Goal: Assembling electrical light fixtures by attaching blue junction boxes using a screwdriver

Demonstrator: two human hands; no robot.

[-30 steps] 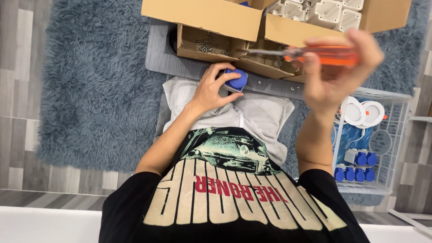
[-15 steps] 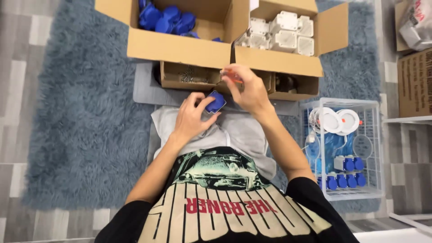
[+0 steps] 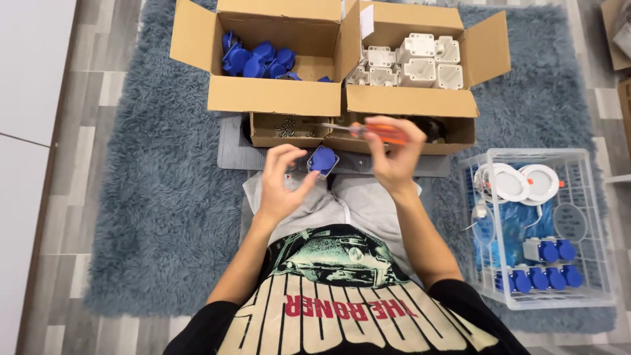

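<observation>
While the left hand (image 3: pixel 284 181) holds a blue cap (image 3: pixel 323 160), the right hand (image 3: pixel 394 154) grips a screwdriver (image 3: pixel 371 131); right of them, a basket (image 3: pixel 595 223) holds few finished pieces, so most work remains.

A home floor: shaggy rug (image 3: pixel 151 197), cardboard boxes (image 3: pixel 276 98) of parts.
</observation>
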